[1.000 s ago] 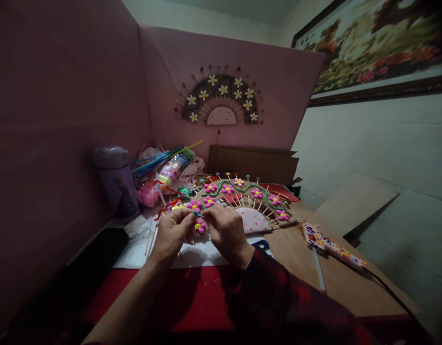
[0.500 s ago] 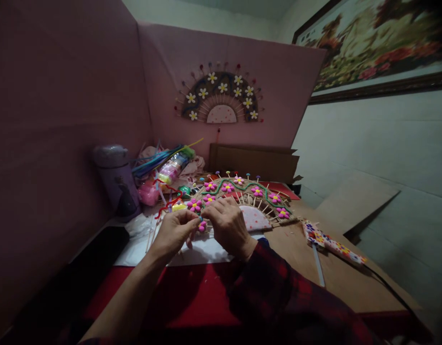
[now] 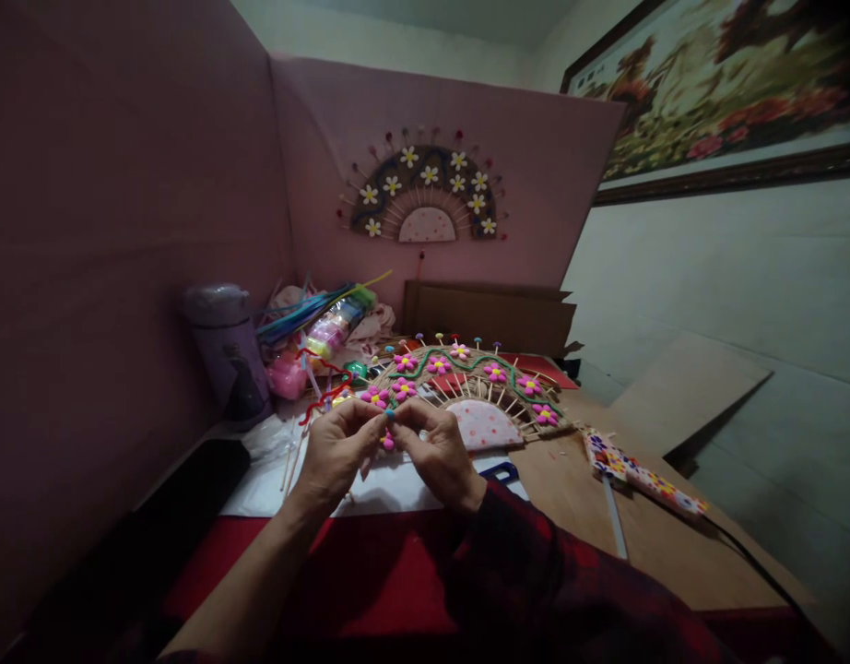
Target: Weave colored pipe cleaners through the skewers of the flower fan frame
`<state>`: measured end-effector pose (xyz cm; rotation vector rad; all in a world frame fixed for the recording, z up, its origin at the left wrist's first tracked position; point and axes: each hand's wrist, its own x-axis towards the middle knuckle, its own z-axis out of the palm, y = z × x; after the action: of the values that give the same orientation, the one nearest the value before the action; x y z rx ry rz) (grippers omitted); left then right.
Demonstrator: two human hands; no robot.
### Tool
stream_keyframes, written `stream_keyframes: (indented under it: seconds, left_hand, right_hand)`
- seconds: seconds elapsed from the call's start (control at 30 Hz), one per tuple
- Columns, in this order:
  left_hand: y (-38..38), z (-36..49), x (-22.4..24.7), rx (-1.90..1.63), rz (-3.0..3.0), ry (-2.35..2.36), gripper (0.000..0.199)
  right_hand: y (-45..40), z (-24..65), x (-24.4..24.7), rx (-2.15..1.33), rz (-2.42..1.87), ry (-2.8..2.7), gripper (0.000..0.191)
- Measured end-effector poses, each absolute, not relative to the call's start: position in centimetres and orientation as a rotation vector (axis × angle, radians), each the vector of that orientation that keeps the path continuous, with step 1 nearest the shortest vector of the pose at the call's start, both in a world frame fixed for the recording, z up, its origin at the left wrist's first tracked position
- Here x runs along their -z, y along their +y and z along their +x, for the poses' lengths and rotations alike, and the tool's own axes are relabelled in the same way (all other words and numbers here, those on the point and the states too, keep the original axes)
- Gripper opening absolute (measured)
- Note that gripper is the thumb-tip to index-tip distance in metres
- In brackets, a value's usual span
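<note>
Pink backdrop board [image 3: 536, 175] behind | your left hand [image 3: 332, 452] and right hand [image 3: 440, 452] pinch a blue clay blob [image 3: 390, 414] | pressing too hard could squash it

Dim light, pink panel [image 3: 121, 203] deeply shaded at left, paler right wall [image 3: 729, 295], shadows on red cloth [image 3: 397, 558], stretched edges
</note>
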<state>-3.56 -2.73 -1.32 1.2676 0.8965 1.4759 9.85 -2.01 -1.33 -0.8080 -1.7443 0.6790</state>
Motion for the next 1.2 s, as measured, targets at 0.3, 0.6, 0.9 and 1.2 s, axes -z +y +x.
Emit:
stream_keyframes:
  seconds: [0.3, 0.6, 0.9, 1.2]
  left_hand:
    - [-2.9, -3.5, 1.1, -1.514, 1.307, 0.930, 0.021]
    - [-2.6, -3.5, 1.6, -1.533, 1.273, 0.853, 0.017]
    - [-3.1, -3.6, 1.0, -1.441, 1.285, 0.861, 0.019]
    - [-2.7, -4.3, 0.9, -1.284, 1.208, 0.874, 0.021]
  right_hand:
    - [-1.8, 9.9, 1.0, -0.702, -0.794, -1.767, 0.012]
    - [-1.0, 9.6, 1.3, -1.202, -0.598, -1.558, 0.024]
    - [-0.8, 10.1, 1.0, -1.015, -0.654, -1.706, 0.023]
    - [-0.5, 11.5, 0.1, -0.623, -0.712, -2.059, 0.014]
